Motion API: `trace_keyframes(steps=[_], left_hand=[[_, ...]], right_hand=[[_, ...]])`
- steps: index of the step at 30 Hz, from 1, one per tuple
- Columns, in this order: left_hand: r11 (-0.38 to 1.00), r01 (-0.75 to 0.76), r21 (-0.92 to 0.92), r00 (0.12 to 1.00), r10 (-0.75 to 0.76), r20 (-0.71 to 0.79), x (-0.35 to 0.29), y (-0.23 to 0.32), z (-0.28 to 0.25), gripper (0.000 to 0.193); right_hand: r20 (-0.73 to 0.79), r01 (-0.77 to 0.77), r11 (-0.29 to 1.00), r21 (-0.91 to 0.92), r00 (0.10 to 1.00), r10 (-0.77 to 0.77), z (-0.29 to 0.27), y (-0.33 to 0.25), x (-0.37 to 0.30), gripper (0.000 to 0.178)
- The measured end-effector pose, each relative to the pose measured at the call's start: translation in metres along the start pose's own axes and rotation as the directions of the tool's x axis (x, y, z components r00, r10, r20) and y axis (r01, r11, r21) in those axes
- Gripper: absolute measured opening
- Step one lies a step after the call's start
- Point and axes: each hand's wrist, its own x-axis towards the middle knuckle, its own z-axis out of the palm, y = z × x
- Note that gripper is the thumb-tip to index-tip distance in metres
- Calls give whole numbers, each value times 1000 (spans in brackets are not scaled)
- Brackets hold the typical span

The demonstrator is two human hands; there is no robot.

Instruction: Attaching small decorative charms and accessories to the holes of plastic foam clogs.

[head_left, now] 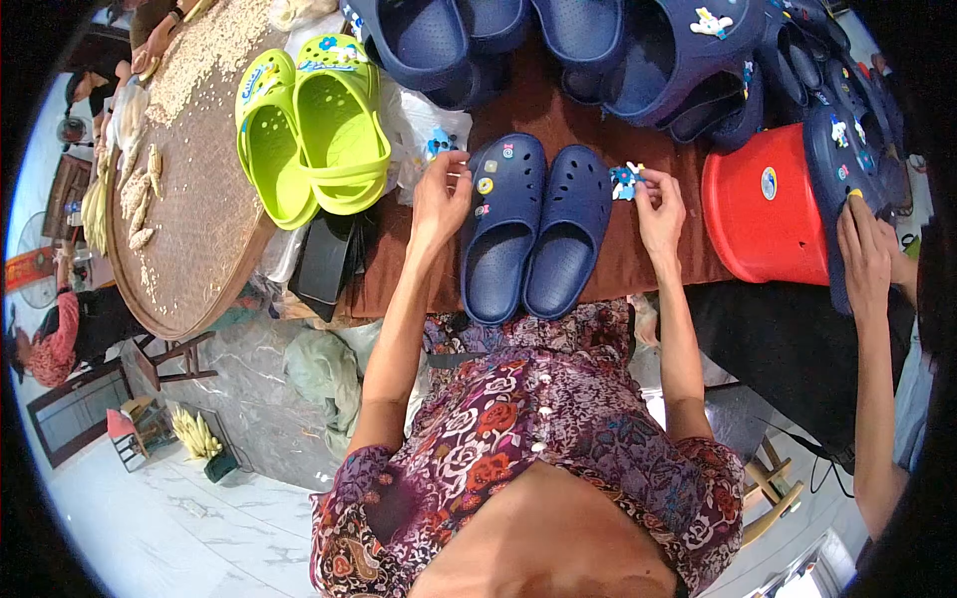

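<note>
A pair of navy clogs (pixel 568 214) lies side by side before me on a brown cloth (pixel 404 264). The left clog carries several small charms; the right one has bare holes. Beside the left clog's outer edge is my left hand (pixel 442 204), its fingers bent together; what they pinch, if anything, I cannot make out. Just beyond those fingertips sits a blue shoe charm (pixel 440 143) near clear plastic. To the right of the pair, my right hand (pixel 661 211) pinches blue-and-white shoe charms (pixel 627 180) between thumb and fingers.
Lime-green clogs (pixel 317 135) rest at left, by a round woven tray (pixel 199 269) of pale kernels. More navy clogs (pixel 583 35) crowd the far side. At right stands a red stool or tub (pixel 766 204); another person's hand (pixel 865 249) touches a navy clog (pixel 835 179).
</note>
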Motion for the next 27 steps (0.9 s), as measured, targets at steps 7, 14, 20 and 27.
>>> trace_keyframes(steps=[7, 14, 20, 27], left_hand=[[988, 91, 122, 986, -106, 126, -13, 4, -8, 43], [973, 3, 231, 988, -39, 153, -14, 8, -1, 52], [938, 108, 329, 984, -148, 97, 1, 7, 5, 60], [920, 19, 390, 977, -100, 187, 11, -2, 7, 58]], right_hand=[[8, 56, 990, -127, 998, -56, -2, 12, -9, 17], [80, 87, 973, -215, 994, -71, 1, -4, -8, 17], [77, 236, 970, -56, 970, -232, 25, -54, -6, 15], [203, 332, 942, 40, 921, -333, 63, -75, -16, 13]])
